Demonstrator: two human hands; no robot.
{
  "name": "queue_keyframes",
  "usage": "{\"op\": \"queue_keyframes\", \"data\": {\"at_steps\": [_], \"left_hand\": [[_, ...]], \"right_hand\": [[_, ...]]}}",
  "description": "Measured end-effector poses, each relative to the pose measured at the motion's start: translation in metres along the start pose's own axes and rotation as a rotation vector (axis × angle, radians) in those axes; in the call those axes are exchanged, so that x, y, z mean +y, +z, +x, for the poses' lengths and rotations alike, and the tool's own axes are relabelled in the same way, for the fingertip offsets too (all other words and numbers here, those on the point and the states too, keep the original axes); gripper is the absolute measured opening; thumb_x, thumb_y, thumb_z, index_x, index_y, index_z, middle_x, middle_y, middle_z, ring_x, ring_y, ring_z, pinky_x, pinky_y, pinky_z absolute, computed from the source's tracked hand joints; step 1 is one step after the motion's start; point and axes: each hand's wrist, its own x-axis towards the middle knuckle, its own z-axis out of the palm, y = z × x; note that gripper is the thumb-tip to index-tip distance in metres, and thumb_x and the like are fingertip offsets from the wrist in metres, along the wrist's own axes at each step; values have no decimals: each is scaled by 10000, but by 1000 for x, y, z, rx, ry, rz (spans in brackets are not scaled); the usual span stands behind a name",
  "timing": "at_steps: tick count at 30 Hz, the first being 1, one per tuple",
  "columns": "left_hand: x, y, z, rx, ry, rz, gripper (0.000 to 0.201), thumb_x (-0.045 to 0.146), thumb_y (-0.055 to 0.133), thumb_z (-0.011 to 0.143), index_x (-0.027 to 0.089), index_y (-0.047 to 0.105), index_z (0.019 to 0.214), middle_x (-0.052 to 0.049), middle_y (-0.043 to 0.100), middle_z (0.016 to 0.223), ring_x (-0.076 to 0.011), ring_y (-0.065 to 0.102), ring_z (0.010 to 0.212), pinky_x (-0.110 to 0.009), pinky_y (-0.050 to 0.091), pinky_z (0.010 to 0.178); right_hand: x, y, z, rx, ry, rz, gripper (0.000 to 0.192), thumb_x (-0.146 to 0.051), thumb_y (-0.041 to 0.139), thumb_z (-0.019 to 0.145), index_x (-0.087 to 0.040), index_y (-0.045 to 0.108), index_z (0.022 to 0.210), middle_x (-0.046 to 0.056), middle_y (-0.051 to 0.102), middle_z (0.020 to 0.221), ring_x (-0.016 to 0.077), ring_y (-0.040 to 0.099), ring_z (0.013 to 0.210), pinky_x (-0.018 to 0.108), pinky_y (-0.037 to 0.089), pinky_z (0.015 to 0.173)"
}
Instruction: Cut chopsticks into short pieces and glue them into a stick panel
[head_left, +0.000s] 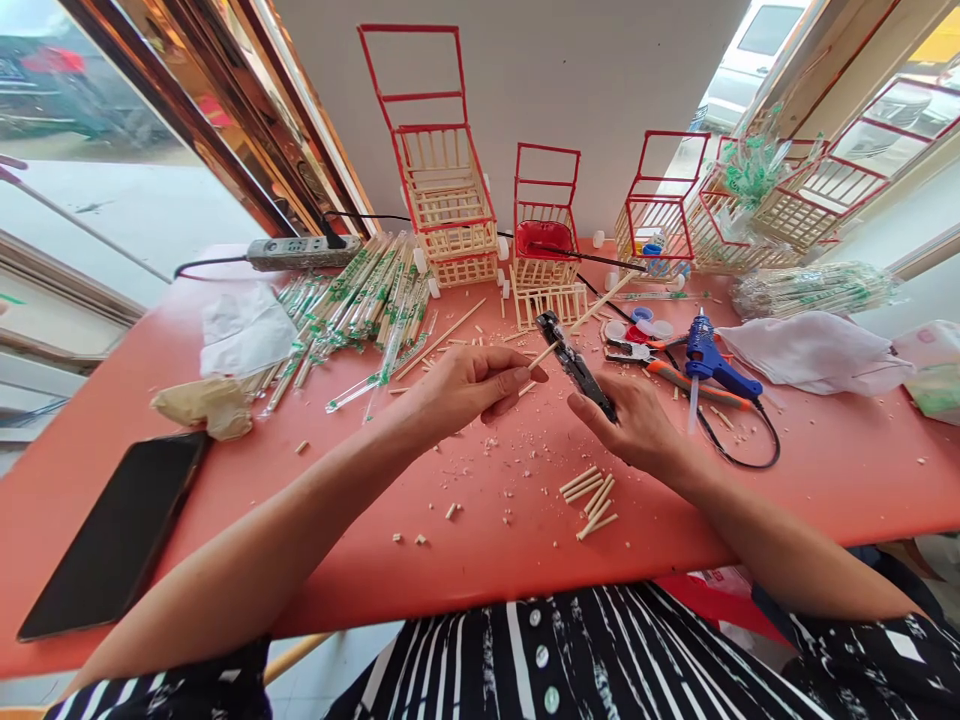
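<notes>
Above the middle of the red table [825,480], the left hand [457,390] pinches a short wooden stick [541,356] between thumb and fingertips, the fingers closed on its near end while its far end points toward the black cutter [576,368]. To the left of this grip lies a black phone [120,535] flat on the table, well apart from the hand; beyond it sit a crumpled beige wad [206,405] and a white tissue [244,335]. Behind the grip and to its left spreads a heap of wrapped chopsticks [360,295], with a power strip [300,252] at the table's back edge. Directly behind the grip stand stick-built models with red frames: a tall cart [442,190] and a smaller cart [546,235]. The right hand [637,425] is closed around the handle of the black cutter, whose head rises toward the stick's far end; whether blade and stick touch cannot be told. Below and between the two hands lies a small pile of cut stick pieces [592,500], amid scattered chips. To the right of the right hand rest orange-handled pliers [694,385] and a blue glue gun [712,362] with its black cord, near the hand but apart from it. Farther right lies a white cloth [817,352].
</notes>
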Motion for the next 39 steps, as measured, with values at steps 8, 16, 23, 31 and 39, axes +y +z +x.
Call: {"op": "queue_keyframes", "data": {"at_steps": [8, 16, 23, 31, 39], "left_hand": [[-6, -3, 2, -25, -25, 52, 341, 434, 619, 1000, 140, 776, 1076, 22, 578, 558, -108, 509, 500, -256, 353, 520], [-3, 1, 3, -14, -41, -14, 316, 441, 706, 923, 139, 765, 995, -7, 654, 609, -124, 567, 541, -260, 423, 549], [-4, 1, 3, -36, -43, 14, 310, 420, 663, 954, 138, 772, 1022, 17, 598, 567, -112, 509, 521, -259, 396, 556], [-3, 2, 3, 9, -26, 45, 269, 399, 657, 946, 146, 745, 969, 20, 583, 554, -115, 509, 507, -257, 385, 536], [2, 8, -3, -32, 37, -25, 271, 418, 620, 978, 164, 703, 940, -2, 648, 623, -125, 581, 552, -256, 444, 567]], "right_hand": [[0, -2, -1, -67, 14, 12, 507, -616, 455, 994, -232, 365, 675, -27, 389, 614, 125, 353, 581, 309, 250, 597], [1, -1, -4, -119, 10, 6, 503, -603, 456, 1001, -234, 355, 675, -30, 372, 610, 125, 337, 586, 309, 251, 595], [1, 2, -6, -136, 40, -13, 499, -599, 450, 993, -234, 365, 664, -31, 364, 597, 125, 340, 577, 310, 248, 587], [4, 2, -3, -96, -5, -1, 526, -622, 469, 993, -233, 368, 654, -33, 350, 586, 123, 333, 566, 307, 243, 582], [7, 1, -5, -33, -117, -21, 480, -576, 483, 995, -236, 346, 684, -22, 389, 616, 133, 319, 596, 321, 255, 612]]}}
